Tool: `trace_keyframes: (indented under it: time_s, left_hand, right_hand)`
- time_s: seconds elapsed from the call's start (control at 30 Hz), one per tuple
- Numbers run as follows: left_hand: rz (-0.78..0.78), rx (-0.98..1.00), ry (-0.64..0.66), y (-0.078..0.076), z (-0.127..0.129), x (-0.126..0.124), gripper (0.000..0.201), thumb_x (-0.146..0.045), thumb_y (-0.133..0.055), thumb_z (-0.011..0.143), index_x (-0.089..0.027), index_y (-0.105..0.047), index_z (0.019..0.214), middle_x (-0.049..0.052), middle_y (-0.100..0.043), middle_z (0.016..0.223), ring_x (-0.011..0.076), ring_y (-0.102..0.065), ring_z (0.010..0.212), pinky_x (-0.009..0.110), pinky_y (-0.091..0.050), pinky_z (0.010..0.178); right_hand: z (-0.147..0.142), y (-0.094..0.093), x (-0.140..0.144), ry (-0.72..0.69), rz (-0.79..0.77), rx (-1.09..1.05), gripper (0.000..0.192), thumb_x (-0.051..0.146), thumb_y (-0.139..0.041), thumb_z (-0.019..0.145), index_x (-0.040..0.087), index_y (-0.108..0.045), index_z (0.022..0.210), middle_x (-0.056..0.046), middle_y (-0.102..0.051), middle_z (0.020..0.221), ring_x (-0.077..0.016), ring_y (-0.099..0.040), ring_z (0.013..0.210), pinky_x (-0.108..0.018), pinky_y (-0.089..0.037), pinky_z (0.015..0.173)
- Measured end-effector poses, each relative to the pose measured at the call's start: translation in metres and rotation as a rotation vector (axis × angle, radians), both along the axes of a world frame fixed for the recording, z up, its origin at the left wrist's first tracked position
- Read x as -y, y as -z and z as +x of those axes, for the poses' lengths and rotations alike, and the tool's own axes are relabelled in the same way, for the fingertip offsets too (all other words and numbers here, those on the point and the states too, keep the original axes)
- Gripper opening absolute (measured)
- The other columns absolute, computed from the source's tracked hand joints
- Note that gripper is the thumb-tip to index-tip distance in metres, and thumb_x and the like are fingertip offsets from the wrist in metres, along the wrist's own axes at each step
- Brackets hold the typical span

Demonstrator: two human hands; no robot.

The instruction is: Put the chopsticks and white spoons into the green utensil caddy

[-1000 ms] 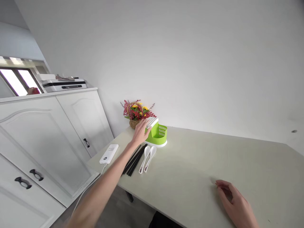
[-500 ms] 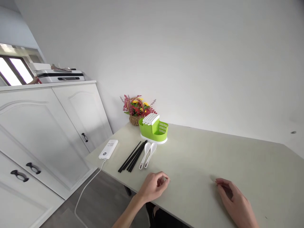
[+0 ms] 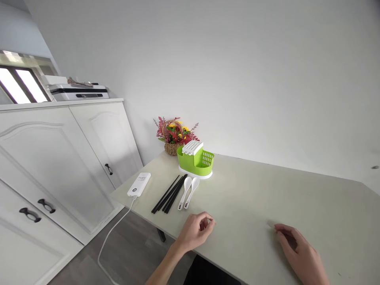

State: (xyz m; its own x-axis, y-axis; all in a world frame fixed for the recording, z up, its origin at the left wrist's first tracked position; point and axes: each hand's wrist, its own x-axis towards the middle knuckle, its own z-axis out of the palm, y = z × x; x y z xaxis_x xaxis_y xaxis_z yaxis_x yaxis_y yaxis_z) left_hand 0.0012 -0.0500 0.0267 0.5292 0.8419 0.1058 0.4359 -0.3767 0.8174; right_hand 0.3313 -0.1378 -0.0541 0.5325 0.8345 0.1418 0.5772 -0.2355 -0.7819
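Note:
My left hand (image 3: 195,230) rests on the near edge of the beige table (image 3: 267,206), its fingers curled in and holding nothing. My right hand (image 3: 299,251) lies palm down at the lower right, fingers loosely apart, empty. Beyond the left hand lie two white spoons (image 3: 188,192) side by side and a bundle of black chopsticks (image 3: 169,194). A green cutlery holder (image 3: 196,160) with a white slotted top stands behind them, near the wall.
A small wicker basket of flowers (image 3: 173,136) stands behind the holder. A white power bank (image 3: 139,184) lies at the table's left corner, its cable hanging to the floor. White cabinets (image 3: 59,158) stand at left with an appliance (image 3: 78,92) on top.
My left hand left the green holder's top and drew back to the table's near edge, curling its fingers. The right hand stayed put. The view shifted slightly.

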Motion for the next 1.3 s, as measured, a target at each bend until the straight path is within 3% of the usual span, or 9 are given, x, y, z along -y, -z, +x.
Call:
trace_keyframes:
  time_s: [0.37,0.73,1.0,1.13,1.3]
  left_hand:
    - [-0.008,0.029,-0.008,0.001,-0.001,-0.001,0.043,-0.056,-0.05,0.099,-0.019,-0.07,0.091,-0.003,-0.052,0.059,0.012,-0.044,0.054,0.024,-0.032,0.051]
    - [-0.021,0.033,-0.009,0.001,-0.001,-0.001,0.042,-0.055,-0.05,0.1,-0.019,-0.068,0.091,-0.004,-0.047,0.059,0.0116,-0.041,0.054,0.024,-0.03,0.051]
    - [0.011,0.093,-0.012,0.005,0.0,-0.001,0.035,-0.049,-0.05,0.102,-0.019,-0.066,0.092,-0.005,-0.043,0.059,0.0103,-0.037,0.053,0.024,-0.027,0.05]
    - [0.145,0.122,-0.148,0.011,-0.015,-0.004,0.026,-0.043,-0.052,0.102,-0.021,-0.063,0.096,-0.006,-0.04,0.059,0.0108,-0.038,0.053,0.024,-0.027,0.051]
    - [0.408,-0.037,-0.489,0.004,-0.059,-0.024,0.027,-0.045,-0.046,0.103,-0.022,-0.06,0.101,-0.004,-0.051,0.062,0.0134,-0.048,0.053,0.025,-0.035,0.054]
  right_hand:
    - [0.009,0.006,-0.007,-0.013,0.002,-0.042,0.042,0.058,-0.057,0.078,0.027,-0.074,0.1,-0.007,-0.079,0.11,-0.0285,-0.075,0.097,-0.033,-0.057,0.066]
    - [0.006,0.002,-0.006,-0.01,-0.063,-0.062,0.044,0.061,-0.054,0.078,0.029,-0.071,0.102,-0.005,-0.078,0.113,-0.0273,-0.073,0.102,-0.035,-0.057,0.078]
    - [0.0,-0.004,-0.002,0.007,-0.04,-0.056,0.041,0.06,-0.052,0.081,0.029,-0.071,0.102,-0.005,-0.078,0.113,-0.0277,-0.072,0.103,-0.035,-0.056,0.077]
    - [-0.003,-0.004,-0.002,0.009,-0.023,-0.052,0.038,0.057,-0.051,0.084,0.029,-0.07,0.102,-0.005,-0.078,0.113,-0.0272,-0.072,0.105,-0.035,-0.055,0.08]
    - [-0.003,-0.006,-0.001,0.012,-0.027,-0.048,0.039,0.058,-0.051,0.084,0.029,-0.07,0.103,-0.004,-0.077,0.114,-0.0266,-0.072,0.104,-0.035,-0.055,0.079]
